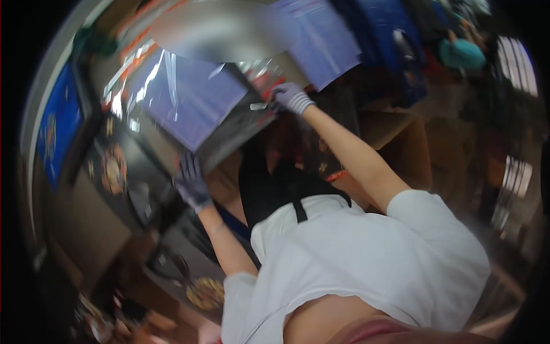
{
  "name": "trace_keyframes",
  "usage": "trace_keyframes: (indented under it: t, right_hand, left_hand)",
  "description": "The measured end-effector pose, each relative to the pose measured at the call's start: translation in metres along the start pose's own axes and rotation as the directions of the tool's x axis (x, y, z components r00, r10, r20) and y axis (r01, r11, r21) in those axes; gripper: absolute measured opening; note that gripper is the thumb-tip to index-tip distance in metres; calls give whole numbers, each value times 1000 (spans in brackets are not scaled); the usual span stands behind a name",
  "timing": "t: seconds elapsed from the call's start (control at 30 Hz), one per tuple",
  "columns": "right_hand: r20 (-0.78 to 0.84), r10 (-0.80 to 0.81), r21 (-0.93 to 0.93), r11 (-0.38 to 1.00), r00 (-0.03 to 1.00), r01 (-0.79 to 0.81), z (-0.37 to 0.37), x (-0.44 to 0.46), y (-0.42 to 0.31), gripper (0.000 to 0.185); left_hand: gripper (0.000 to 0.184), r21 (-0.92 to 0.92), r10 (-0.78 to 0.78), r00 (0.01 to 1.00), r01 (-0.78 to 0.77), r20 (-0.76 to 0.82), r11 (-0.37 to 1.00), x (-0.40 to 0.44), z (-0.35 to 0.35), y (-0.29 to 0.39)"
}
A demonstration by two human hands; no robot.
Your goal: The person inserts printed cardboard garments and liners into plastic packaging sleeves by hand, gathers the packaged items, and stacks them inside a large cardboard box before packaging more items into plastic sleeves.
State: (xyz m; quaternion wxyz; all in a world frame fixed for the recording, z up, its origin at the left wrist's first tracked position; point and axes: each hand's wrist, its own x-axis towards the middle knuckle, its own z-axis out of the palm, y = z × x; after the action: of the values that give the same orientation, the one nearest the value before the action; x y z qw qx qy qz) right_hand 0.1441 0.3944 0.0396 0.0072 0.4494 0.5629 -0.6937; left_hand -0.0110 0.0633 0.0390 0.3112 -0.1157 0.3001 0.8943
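Note:
My left hand (193,184), in a grey-purple glove, is at the near corner of a purple sheet (180,103) under shiny clear plastic. Its fingers are stretched out along that edge. My right hand (291,98), in a matching glove with a striped cuff, is farther up at the right of the work surface (235,135). Its fingers look curled near some crinkled clear plastic with red (264,77). Blur hides whether they grip it. A small pale piece (258,106) lies just left of this hand.
Another purple sheet (321,43) is at the upper right. On the left are a blue panel (59,123) and a dark surface with a cluster of small orange-yellow pieces (114,166). Yellowish pieces (205,293) sit lower down. A brown box-like shape (401,143) stands right of my arm.

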Motion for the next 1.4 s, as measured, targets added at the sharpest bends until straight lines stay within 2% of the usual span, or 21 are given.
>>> trace_keyframes:
  t: [0.03, 0.07, 0.1, 0.13, 0.17, 0.23, 0.33, 0.4, 0.43, 0.53, 0.57, 0.6, 0.67, 0.7, 0.8, 0.87, 1.07, 1.17, 1.27, 1.33, 1.4]
  right_hand:
    - [-56, -160, -174, 973, 985, 148, -4, 12, -6, 16]
    - [-50, -192, -68, 980, 980, 189, 6, 20, -23, 15]
    - [-100, -358, -496, 827, 928, 265, 22, 11, -61, 24]
    - [-209, -444, -608, 757, 871, 240, 39, 30, -62, 32]
    - [-206, -295, -647, 757, 933, 97, 54, 17, -93, 36]
    - [-145, -309, -573, 801, 940, 175, 74, 22, -102, 50]
    - [29, -495, -435, 776, 868, 457, 78, -25, -122, 45]
    - [64, -745, -305, 619, 664, 724, 58, -83, -118, 40]
    - [-23, -621, 103, 778, 783, 620, 43, -111, -115, 39]
    - [154, -508, -301, 793, 847, 530, -67, -205, -110, 26]
    - [111, -439, -600, 686, 892, 412, -102, -238, -115, 26]
    - [169, -575, -754, 448, 800, 481, -158, -247, -78, 28]
    - [11, -480, -746, 581, 877, 327, -204, -301, -84, 26]
    - [21, -537, -827, 465, 844, 317, -228, -312, -74, 25]
    - [185, -517, -981, -146, 836, 127, -269, -334, -40, 24]
    - [249, -475, -956, -261, 844, 135, -273, -328, -12, 27]
    - [360, -265, -933, -121, 895, 339, -276, -280, 33, 33]
    - [451, -107, -887, -169, 886, 430, -240, -245, 26, 33]
    - [389, 193, -838, -333, 901, 433, -210, -192, 32, 28]
    - [303, 228, -834, -406, 925, 373, -189, -146, 65, 22]
    - [211, 455, -775, -461, 865, 432, -127, -108, 71, 21]
  left_hand:
    - [61, 118, -7, 998, 15, -61, 993, 1, 5, 2]
    - [58, 159, -7, 995, 22, -96, 987, 1, 3, 1]
    - [57, 198, -12, 991, 38, -132, 979, 5, -3, 2]
    - [55, 226, -4, 984, 44, -179, 973, 8, -7, 0]
    - [54, 229, 14, 975, 39, -223, 973, 7, -7, 0]
    - [53, 215, 29, 951, 40, -308, 976, 12, -5, -5]
    - [53, 235, 31, 922, 66, -386, 970, 13, -13, 3]
    - [54, 284, 28, 927, 86, -374, 955, 10, -18, 4]
    - [55, 308, 23, 939, 89, -343, 947, 11, -24, 4]
    - [57, 328, 56, 929, 73, -366, 942, 7, -4, 0]
    - [59, 319, 50, 929, 76, -368, 945, 9, 0, -2]
    - [61, 363, 54, 951, 63, -304, 930, 11, -5, -2]
    - [56, 372, 61, 967, 36, -246, 927, 8, -9, -1]
    - [51, 369, 60, 957, 52, -285, 928, 11, -7, -1]
    - [44, 372, 34, 967, 65, -253, 926, 11, -14, 0]
    - [39, 377, 13, 972, 79, -236, 923, 0, -16, -5]
    - [28, 458, -29, 983, 111, -182, 882, -54, -10, -12]
    - [30, 505, -30, 988, 102, -148, 857, -78, -12, -7]
    - [32, 612, 6, 989, 85, -145, 786, -93, -11, 4]
    - [32, 600, 14, 999, 15, -44, 800, -91, -15, 13]
    - [34, 707, 107, 991, -22, -76, 707, -91, 1, 19]
